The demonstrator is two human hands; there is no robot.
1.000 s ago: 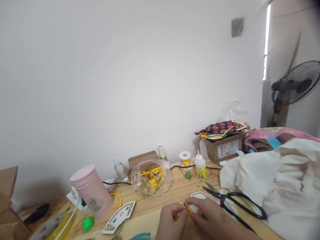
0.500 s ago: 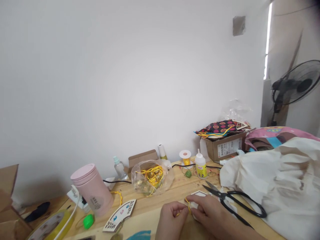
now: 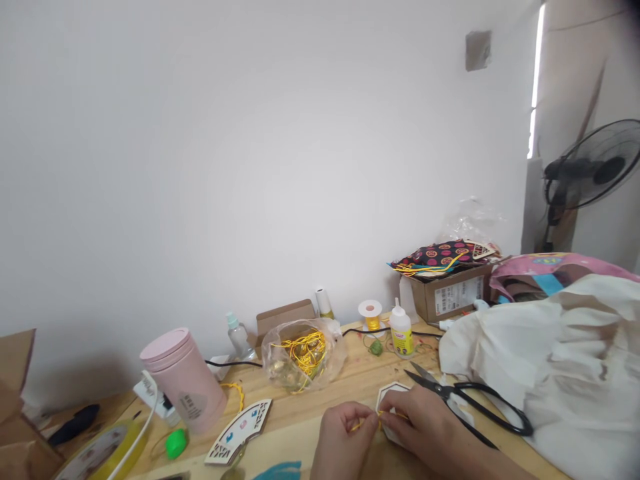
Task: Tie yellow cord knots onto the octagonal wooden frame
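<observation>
At the front of the wooden table, my left hand point(image 3: 346, 437) pinches a thin yellow cord point(image 3: 379, 420) between thumb and finger. My right hand point(image 3: 417, 423) is closed on the same cord just beside it, the fingertips of both hands almost touching. Behind and partly under my right hand lies a white angular plaque with a dark outline point(image 3: 391, 389); my fingers hide much of it. Black-handled scissors point(image 3: 450, 393) rest with blades apart, right of my right hand. Farther left sits a fan-shaped plaque point(image 3: 240, 432) with cut-out ends.
A clear bag of yellow cords point(image 3: 306, 357) sits behind my hands, near a glue bottle point(image 3: 401, 332) and a spool of yellow thread point(image 3: 371, 313). White cloth point(image 3: 570, 360) covers the right side. A pink canister point(image 3: 185, 380) and a tape roll point(image 3: 100, 453) stand left.
My right fingers have drawn down and closed in on the cord; the loop that stood up between the hands is now pulled small. More of the white angular plaque shows.
</observation>
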